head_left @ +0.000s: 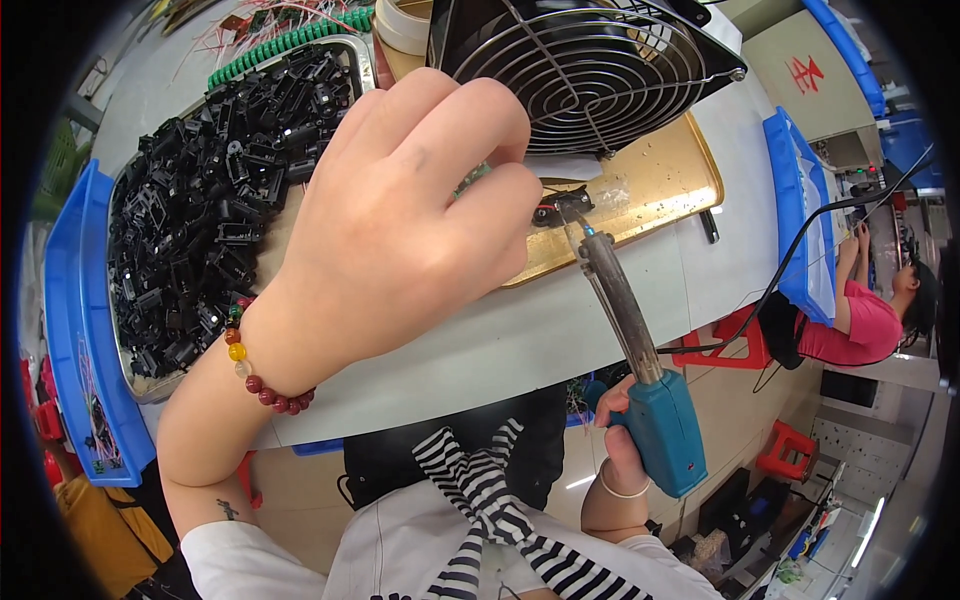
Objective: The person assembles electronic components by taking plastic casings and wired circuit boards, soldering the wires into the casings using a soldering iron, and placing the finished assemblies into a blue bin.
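My left hand [420, 200] is closed, its fingers curled down over the near side of a gold tray [640, 222]. A bit of green shows between the fingers, but what they grip is hidden. My right hand [622, 440] is wrapped round the teal handle of a soldering gun [668, 430]. The gun's long dark barrel points up and away, and its tip is at a small black part [567, 205] with a red wire, just right of my left fingertips. Whether the tip touches the part I cannot tell.
A metal tray [362, 60] heaped with black plastic housings [215, 190] is at the left. Beyond my left hand stands a black fan [580, 80] with a wire guard. Blue bins [90, 330] flank the table. A black cable [790, 260] trails right, where another person [865, 320] sits.
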The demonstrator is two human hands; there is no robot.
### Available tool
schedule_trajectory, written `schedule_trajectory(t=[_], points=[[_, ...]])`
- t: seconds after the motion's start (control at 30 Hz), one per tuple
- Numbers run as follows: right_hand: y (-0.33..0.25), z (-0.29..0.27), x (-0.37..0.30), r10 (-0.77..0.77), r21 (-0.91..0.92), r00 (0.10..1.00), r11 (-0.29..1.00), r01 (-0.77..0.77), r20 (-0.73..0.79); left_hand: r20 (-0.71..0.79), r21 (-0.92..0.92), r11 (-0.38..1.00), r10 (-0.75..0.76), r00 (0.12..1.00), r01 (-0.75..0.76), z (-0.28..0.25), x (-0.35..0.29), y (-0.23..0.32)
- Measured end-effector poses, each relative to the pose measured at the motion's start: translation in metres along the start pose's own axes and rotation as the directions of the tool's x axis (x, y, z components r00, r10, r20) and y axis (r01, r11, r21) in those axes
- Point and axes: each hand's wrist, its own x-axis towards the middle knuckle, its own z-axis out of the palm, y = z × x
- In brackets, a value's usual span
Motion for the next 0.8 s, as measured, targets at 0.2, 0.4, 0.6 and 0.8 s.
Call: schedule_trajectory(t=[0.2, 0.4, 0.6, 0.8], points=[[0.003, -0.003, 0.000, -0.030, -0.060, 0.998, 0.998, 0.033, 0.048, 0.011, 0.006, 1.000, 0.014, 1.000, -0.014, 0.002, -0.001, -0.001], [0.009, -0.007, -0.005, -0.023, -0.260, 0.998, 0.965, 0.038, 0.061, 0.014, 0.013, 1.000, 0.004, 1.000, -0.004, 0.001, -0.001, 0.000], [0.015, -0.004, -0.012, 0.136, 0.185, 0.990, 0.974, -0.129, -0.024, 0.053, 0.024, 1.000, 0.005, 0.999, -0.006, 0.000, -0.001, 0.001], [-0.002, 0.001, -0.001, 0.232, 0.450, 0.972, 0.864, -0.227, 0.044, 0.054, 0.030, 0.999, 0.015, 0.998, -0.017, 0.003, -0.001, 0.000]])
